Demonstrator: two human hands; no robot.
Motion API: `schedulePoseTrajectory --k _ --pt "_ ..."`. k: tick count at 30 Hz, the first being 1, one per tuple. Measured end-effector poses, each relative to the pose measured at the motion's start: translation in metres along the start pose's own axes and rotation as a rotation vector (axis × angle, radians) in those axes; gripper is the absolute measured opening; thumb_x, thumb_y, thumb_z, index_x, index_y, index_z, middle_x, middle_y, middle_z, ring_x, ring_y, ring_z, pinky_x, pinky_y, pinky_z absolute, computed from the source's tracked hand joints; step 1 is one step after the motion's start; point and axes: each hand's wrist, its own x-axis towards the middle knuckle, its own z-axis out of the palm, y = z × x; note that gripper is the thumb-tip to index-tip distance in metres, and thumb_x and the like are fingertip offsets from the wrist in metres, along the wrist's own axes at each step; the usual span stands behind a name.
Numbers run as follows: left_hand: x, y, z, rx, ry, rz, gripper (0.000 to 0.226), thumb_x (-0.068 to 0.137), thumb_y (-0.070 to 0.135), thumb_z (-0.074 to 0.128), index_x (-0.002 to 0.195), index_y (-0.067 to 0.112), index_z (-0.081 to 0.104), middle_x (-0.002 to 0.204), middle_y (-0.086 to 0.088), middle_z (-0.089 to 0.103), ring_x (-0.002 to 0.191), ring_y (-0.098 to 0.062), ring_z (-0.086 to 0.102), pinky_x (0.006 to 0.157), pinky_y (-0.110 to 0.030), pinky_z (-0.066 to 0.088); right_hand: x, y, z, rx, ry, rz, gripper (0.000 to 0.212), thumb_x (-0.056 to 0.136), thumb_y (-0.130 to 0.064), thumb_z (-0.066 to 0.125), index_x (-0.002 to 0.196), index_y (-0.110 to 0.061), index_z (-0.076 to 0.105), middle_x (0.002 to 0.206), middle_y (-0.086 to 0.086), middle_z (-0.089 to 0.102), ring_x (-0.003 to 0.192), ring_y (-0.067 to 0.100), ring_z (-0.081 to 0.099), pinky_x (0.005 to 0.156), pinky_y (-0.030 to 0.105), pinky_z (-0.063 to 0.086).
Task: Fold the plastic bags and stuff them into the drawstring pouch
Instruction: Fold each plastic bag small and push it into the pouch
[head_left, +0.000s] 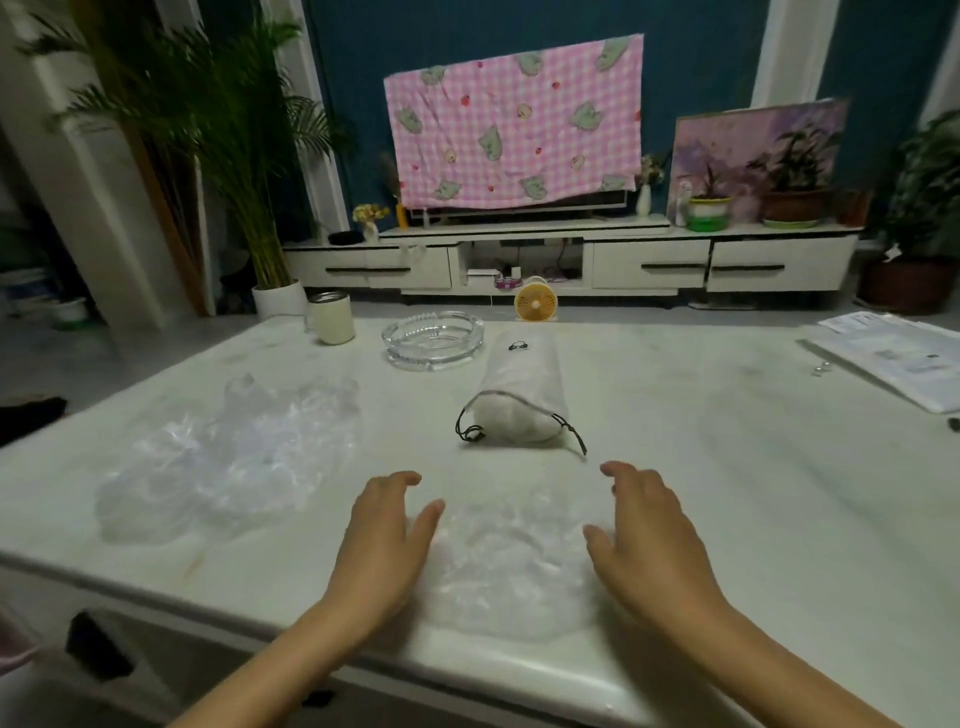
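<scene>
A crumpled clear plastic bag (511, 566) lies at the near edge of the white table (727, 467), between my two hands. My left hand (387, 540) sits at the bag's left side and my right hand (649, 540) at its right side, both with relaxed, slightly bent fingers that hold nothing. A second heap of clear plastic bags (228, 457) lies to the left. The white drawstring pouch (519, 400) lies in the middle of the table, its mouth with black cords facing me.
A glass ashtray (434, 340) and a cream mug (332, 318) stand at the far side of the table. Papers (898, 353) lie at the far right. Beyond are a TV stand, a small fan and potted plants.
</scene>
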Motion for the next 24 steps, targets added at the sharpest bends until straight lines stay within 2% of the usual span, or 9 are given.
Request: schedulePoseTrajectory --k 3,5,6,8,10,17,20,22,24 --pt "-0.008 0.029 0.010 0.135 0.096 0.268 0.048 0.097 0.039 0.032 0.130 0.010 0.051 0.131 -0.004 0.052 0.123 -0.024 0.048 0.100 -0.030 0.036 0.004 -0.017 0.015 0.063 0.180 -0.359 0.031 0.079 -0.009 0.050 0.108 -0.013 0.061 0.101 0.004 0.064 0.087 0.025 0.065 0.070 0.028 0.051" --pt "-0.012 0.036 0.028 0.268 -0.112 0.264 0.053 0.101 0.038 0.020 0.145 0.011 0.030 0.153 -0.005 0.028 0.143 -0.020 0.021 0.114 -0.030 0.015 0.004 -0.025 0.034 -0.001 0.016 -0.425 0.035 0.085 -0.021 0.037 0.100 -0.014 0.068 0.100 0.004 0.070 0.086 0.022 0.069 0.071 0.026 0.054" --pt "-0.013 0.032 0.036 0.365 -0.242 0.230 0.053 0.102 0.038 0.015 0.150 0.015 0.016 0.158 -0.002 0.010 0.146 -0.016 0.004 0.116 -0.029 0.003 0.004 -0.026 0.041 -0.101 -0.127 -0.400 0.050 0.096 -0.028 0.022 0.109 -0.011 0.068 0.113 0.009 0.067 0.100 0.023 0.067 0.085 0.027 0.051" --pt "-0.014 0.019 0.043 0.459 -0.363 0.217 0.069 0.093 0.057 -0.004 0.151 0.020 0.000 0.158 0.001 -0.010 0.145 -0.014 -0.013 0.114 -0.029 -0.011 0.003 -0.020 0.047 -0.173 -0.251 -0.380 0.092 0.084 -0.057 -0.017 0.144 -0.011 0.037 0.153 0.011 0.030 0.141 0.023 0.029 0.114 0.029 0.016" --pt "-0.017 0.008 0.042 0.462 -0.423 0.240 0.106 0.060 0.079 -0.026 0.150 0.025 -0.007 0.155 0.003 -0.021 0.143 -0.014 -0.019 0.112 -0.028 -0.016 0.004 -0.001 0.043 -0.178 -0.350 -0.355 0.102 0.062 -0.068 -0.020 0.152 -0.026 0.003 0.159 -0.004 -0.009 0.146 0.013 -0.010 0.113 0.029 -0.013" --pt "-0.025 0.002 0.035 0.463 -0.464 0.249 0.105 0.054 0.081 -0.014 0.148 0.034 -0.012 0.152 -0.001 -0.029 0.141 -0.020 -0.027 0.115 -0.037 -0.017 0.003 0.014 0.033 -0.221 -0.413 -0.343 0.092 0.066 -0.073 -0.011 0.149 -0.034 -0.007 0.150 -0.016 -0.022 0.133 -0.001 -0.025 0.112 0.026 -0.019" --pt "-0.029 -0.008 0.033 0.333 -0.336 0.388 0.100 0.069 0.085 -0.009 0.149 0.030 0.015 0.157 -0.002 -0.002 0.146 -0.020 -0.001 0.117 -0.031 -0.003 -0.004 0.014 0.028 -0.111 -0.288 -0.377 0.094 0.071 -0.074 -0.011 0.151 -0.029 0.011 0.155 -0.018 -0.006 0.142 -0.001 -0.013 0.112 0.018 -0.014" --pt "-0.030 -0.015 0.027 0.119 -0.159 0.559 0.057 0.093 0.065 0.021 0.128 0.028 0.047 0.142 -0.001 0.046 0.134 -0.017 0.038 0.108 -0.027 0.024 -0.013 0.017 0.015 0.096 -0.216 -0.402 0.083 0.076 -0.082 0.006 0.139 -0.036 0.035 0.148 -0.031 0.015 0.139 -0.009 0.010 0.112 0.010 0.004" --pt "-0.029 -0.023 0.022 -0.002 -0.084 0.650 0.031 0.096 0.054 0.035 0.108 0.032 0.053 0.116 0.012 0.057 0.111 -0.005 0.051 0.092 -0.020 0.037 -0.021 0.018 0.003 0.242 -0.285 -0.432 0.057 0.078 -0.079 0.036 0.123 -0.043 0.041 0.133 -0.039 0.027 0.127 -0.015 0.024 0.103 0.005 0.019"
